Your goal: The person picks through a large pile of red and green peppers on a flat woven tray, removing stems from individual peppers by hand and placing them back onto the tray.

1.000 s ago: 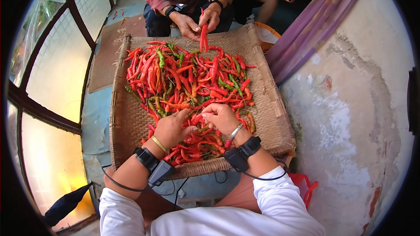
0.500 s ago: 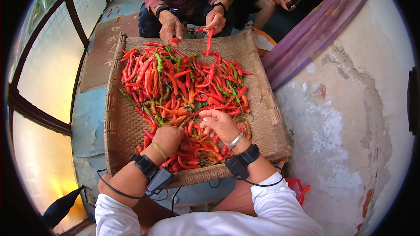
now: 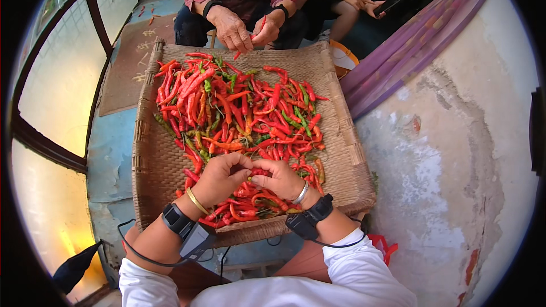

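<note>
My left hand (image 3: 220,177) and my right hand (image 3: 281,179) meet over the near part of a woven basket tray (image 3: 347,170). Fingers and thumbs on both are pinched closed around a small red chili pepper (image 3: 259,173), mostly hidden by the fingers. Beneath and beyond them spreads a heap of chili peppers (image 3: 227,102), mostly red, with some green and orange ones. A smaller group of red chili peppers (image 3: 244,209) lies nearest me, just below my hands.
Across the tray sits a person whose hands (image 3: 244,33) hold a red chili pepper above the far rim. Another person's hand (image 3: 372,7) holds a phone. A purple curtain (image 3: 421,40) and a worn wall (image 3: 432,182) border the right; window frames (image 3: 54,150) border the left.
My hands have come together from apart, the left moving up and right, and now share a chili pepper. The co-worker's hands have also drawn together around a red chili pepper.
</note>
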A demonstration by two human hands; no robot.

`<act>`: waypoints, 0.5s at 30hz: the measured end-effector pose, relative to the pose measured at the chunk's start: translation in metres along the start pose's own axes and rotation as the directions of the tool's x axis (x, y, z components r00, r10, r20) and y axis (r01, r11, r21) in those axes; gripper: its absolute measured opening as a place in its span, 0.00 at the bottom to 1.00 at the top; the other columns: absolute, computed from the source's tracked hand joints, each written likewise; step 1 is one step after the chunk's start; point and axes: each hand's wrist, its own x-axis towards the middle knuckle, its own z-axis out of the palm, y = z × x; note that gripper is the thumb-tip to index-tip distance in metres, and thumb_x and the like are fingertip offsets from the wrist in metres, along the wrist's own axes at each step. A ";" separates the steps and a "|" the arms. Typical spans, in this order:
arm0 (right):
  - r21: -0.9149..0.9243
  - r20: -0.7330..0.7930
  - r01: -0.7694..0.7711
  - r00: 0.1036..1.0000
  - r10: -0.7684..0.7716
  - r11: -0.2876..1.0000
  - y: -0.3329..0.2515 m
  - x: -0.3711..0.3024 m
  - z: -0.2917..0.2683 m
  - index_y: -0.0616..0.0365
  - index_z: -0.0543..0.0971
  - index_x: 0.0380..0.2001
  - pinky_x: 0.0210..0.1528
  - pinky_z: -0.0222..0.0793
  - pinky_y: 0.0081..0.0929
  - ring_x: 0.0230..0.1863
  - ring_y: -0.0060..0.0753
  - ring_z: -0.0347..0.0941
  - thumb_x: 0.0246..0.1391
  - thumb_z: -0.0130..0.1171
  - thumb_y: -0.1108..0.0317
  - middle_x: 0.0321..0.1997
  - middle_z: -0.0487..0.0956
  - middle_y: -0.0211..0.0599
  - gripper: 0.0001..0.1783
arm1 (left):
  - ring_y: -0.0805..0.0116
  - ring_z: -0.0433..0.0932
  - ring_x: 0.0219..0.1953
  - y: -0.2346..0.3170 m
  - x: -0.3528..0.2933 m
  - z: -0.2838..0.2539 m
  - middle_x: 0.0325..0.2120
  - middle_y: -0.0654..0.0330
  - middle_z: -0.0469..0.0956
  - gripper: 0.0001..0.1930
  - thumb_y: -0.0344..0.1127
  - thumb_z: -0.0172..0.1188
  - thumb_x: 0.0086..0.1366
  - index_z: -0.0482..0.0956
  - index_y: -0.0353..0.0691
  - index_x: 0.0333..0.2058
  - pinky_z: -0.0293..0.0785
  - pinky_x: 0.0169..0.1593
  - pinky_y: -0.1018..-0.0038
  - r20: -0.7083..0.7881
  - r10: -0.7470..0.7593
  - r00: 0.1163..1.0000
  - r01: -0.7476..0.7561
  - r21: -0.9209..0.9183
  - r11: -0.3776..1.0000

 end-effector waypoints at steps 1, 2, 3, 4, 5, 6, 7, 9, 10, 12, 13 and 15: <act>0.078 -0.014 -0.081 0.997 0.082 0.994 -0.003 -0.001 0.000 0.63 0.71 0.42 0.31 0.66 0.18 0.27 0.21 0.69 0.48 0.55 0.68 0.27 0.74 0.30 0.17 | 0.83 0.69 0.26 0.003 0.001 0.000 0.24 0.68 0.71 0.04 0.25 0.54 0.57 0.72 0.34 0.32 0.67 0.30 0.84 -0.035 -0.006 0.999 0.006 0.006 1.000; 0.157 -0.023 -0.159 0.986 0.164 0.975 -0.010 -0.001 -0.001 0.63 0.71 0.41 0.29 0.66 0.17 0.25 0.18 0.68 0.49 0.54 0.68 0.26 0.73 0.28 0.16 | 0.83 0.69 0.26 0.008 0.001 -0.001 0.23 0.67 0.72 0.04 0.25 0.54 0.56 0.72 0.34 0.32 0.67 0.30 0.84 -0.070 -0.012 0.997 0.013 0.011 1.000; 0.236 -0.024 -0.233 0.969 0.245 0.944 -0.013 -0.001 -0.002 0.63 0.71 0.41 0.27 0.66 0.15 0.23 0.15 0.67 0.50 0.54 0.68 0.25 0.73 0.27 0.15 | 0.82 0.69 0.26 0.011 0.001 -0.001 0.22 0.66 0.72 0.04 0.25 0.54 0.56 0.73 0.34 0.31 0.67 0.29 0.83 -0.106 -0.018 0.994 0.020 0.016 1.000; 0.226 -0.048 -0.229 0.968 0.245 0.947 -0.013 0.000 -0.002 0.63 0.72 0.41 0.23 0.65 0.13 0.20 0.13 0.66 0.51 0.53 0.67 0.23 0.73 0.26 0.15 | 0.76 0.72 0.25 0.009 0.002 -0.002 0.23 0.64 0.73 0.05 0.28 0.56 0.56 0.73 0.34 0.31 0.69 0.29 0.79 -0.160 0.037 0.986 -0.027 0.065 0.998; 0.215 -0.050 -0.264 0.959 0.280 0.940 -0.012 0.001 -0.005 0.63 0.72 0.42 0.23 0.65 0.13 0.21 0.13 0.67 0.51 0.53 0.67 0.23 0.73 0.26 0.15 | 0.72 0.72 0.26 0.007 0.003 -0.004 0.23 0.62 0.74 0.06 0.29 0.56 0.55 0.73 0.34 0.31 0.69 0.30 0.77 -0.179 0.082 0.980 -0.040 0.226 0.973; 0.204 -0.053 -0.298 0.948 0.315 0.933 -0.011 0.002 -0.009 0.62 0.72 0.42 0.23 0.66 0.13 0.21 0.14 0.68 0.52 0.52 0.67 0.24 0.73 0.26 0.15 | 0.67 0.73 0.26 0.004 0.004 -0.007 0.24 0.60 0.74 0.07 0.30 0.56 0.54 0.73 0.35 0.32 0.70 0.30 0.74 -0.192 0.129 0.973 -0.048 0.381 0.923; 0.195 -0.054 -0.334 0.935 0.350 0.922 -0.010 0.002 -0.014 0.62 0.72 0.42 0.23 0.66 0.13 0.22 0.14 0.69 0.52 0.51 0.67 0.24 0.74 0.26 0.15 | 0.63 0.74 0.27 0.000 0.005 -0.010 0.25 0.58 0.74 0.08 0.31 0.57 0.54 0.73 0.35 0.32 0.70 0.31 0.71 -0.197 0.174 0.965 -0.046 0.527 0.849; 0.461 -0.211 -0.216 0.915 0.343 0.861 -0.012 0.003 -0.025 0.60 0.67 0.47 0.21 0.65 0.14 0.22 0.17 0.70 0.54 0.49 0.65 0.25 0.75 0.31 0.18 | 0.55 0.71 0.36 -0.011 0.004 -0.012 0.32 0.54 0.73 0.14 0.35 0.59 0.50 0.73 0.38 0.36 0.68 0.38 0.66 -0.135 0.223 0.965 -0.034 0.783 0.621; 0.610 -0.331 -0.061 0.887 0.323 0.790 -0.012 0.005 -0.029 0.60 0.64 0.49 0.21 0.65 0.14 0.22 0.18 0.70 0.54 0.48 0.65 0.26 0.75 0.33 0.20 | 0.55 0.70 0.37 -0.013 0.002 -0.012 0.34 0.55 0.72 0.15 0.35 0.59 0.49 0.73 0.39 0.37 0.68 0.40 0.66 -0.110 0.195 0.975 -0.003 0.865 0.502; 0.747 -0.451 0.113 0.809 0.375 0.655 -0.007 0.005 -0.039 0.60 0.59 0.53 0.20 0.66 0.15 0.22 0.20 0.71 0.55 0.48 0.64 0.28 0.75 0.36 0.24 | 0.57 0.68 0.40 -0.019 -0.001 -0.010 0.36 0.56 0.71 0.18 0.36 0.59 0.48 0.72 0.41 0.39 0.66 0.42 0.66 -0.095 0.147 0.985 0.040 0.939 0.341; 0.778 -0.456 0.118 0.782 0.425 0.617 -0.002 0.005 -0.044 0.59 0.55 0.55 0.20 0.66 0.16 0.23 0.21 0.71 0.55 0.48 0.64 0.29 0.75 0.38 0.26 | 0.57 0.68 0.41 -0.022 -0.002 -0.009 0.36 0.57 0.71 0.19 0.37 0.59 0.47 0.72 0.42 0.40 0.66 0.43 0.66 -0.102 0.132 0.986 0.056 0.949 0.309; 0.791 -0.446 0.100 0.769 0.458 0.604 0.005 0.004 -0.048 0.59 0.53 0.56 0.19 0.67 0.17 0.23 0.22 0.72 0.55 0.48 0.64 0.30 0.75 0.40 0.28 | 0.58 0.66 0.42 -0.029 -0.001 -0.007 0.37 0.58 0.71 0.21 0.37 0.60 0.46 0.71 0.42 0.41 0.66 0.43 0.65 -0.105 0.110 0.988 0.075 0.966 0.248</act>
